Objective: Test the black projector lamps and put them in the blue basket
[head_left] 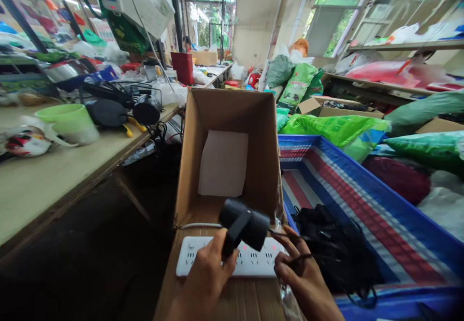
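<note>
My left hand grips the bracket of a black cylindrical device, which looks like a small spotlight. The device is tilted above a white power strip. Behind the strip's right end, my right hand has its fingers closed around the black cable that leads from the device. The strip lies on brown cardboard, and two red lights glow on it. Beyond it an open cardboard box faces me on its side, with a sheet of white paper on its back wall.
To the right stands a blue, red and white striped bin holding a heap of black cables. At left a worktable carries a green cup, black devices and clutter. Green bags and cartons fill the back right.
</note>
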A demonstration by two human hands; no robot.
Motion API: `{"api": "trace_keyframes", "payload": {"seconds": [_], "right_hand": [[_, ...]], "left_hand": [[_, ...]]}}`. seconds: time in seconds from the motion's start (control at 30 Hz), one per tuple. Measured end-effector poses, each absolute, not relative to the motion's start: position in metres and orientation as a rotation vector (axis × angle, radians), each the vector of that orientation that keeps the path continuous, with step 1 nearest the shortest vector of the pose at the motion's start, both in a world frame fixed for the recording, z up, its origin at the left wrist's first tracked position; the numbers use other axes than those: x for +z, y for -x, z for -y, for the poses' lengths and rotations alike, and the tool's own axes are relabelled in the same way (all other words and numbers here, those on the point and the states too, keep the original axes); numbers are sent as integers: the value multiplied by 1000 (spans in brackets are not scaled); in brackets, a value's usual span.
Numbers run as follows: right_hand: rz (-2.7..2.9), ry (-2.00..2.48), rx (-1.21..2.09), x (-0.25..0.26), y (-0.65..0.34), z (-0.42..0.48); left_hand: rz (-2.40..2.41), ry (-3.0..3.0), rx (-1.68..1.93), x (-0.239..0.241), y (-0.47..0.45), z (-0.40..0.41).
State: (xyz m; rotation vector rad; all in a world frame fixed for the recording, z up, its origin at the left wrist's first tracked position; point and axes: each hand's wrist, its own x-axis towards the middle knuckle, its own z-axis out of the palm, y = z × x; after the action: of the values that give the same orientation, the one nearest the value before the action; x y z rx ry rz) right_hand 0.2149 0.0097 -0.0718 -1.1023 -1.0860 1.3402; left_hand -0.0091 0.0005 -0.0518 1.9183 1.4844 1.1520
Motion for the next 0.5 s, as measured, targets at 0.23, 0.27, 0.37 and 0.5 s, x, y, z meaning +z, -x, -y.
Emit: {"api": "trace_keyframes", "payload": {"seconds": [0.23,0.27,0.37,0.5], "right_hand": [[1106,1114,1367,-72,-227,14],[1086,1136,1378,-74,-229,17],[979,1076,1425,-80,-233,26],[1015,978,1482,-80,-243,29]], "left_hand": [[-1253,-2544,1151,-55,-21,18],[-1248,-2576,1176,-53,-24,20],[-1302,-2524,1298,-46,-29,23],[-1280,-2194,1522,-28,-24,19]]}}
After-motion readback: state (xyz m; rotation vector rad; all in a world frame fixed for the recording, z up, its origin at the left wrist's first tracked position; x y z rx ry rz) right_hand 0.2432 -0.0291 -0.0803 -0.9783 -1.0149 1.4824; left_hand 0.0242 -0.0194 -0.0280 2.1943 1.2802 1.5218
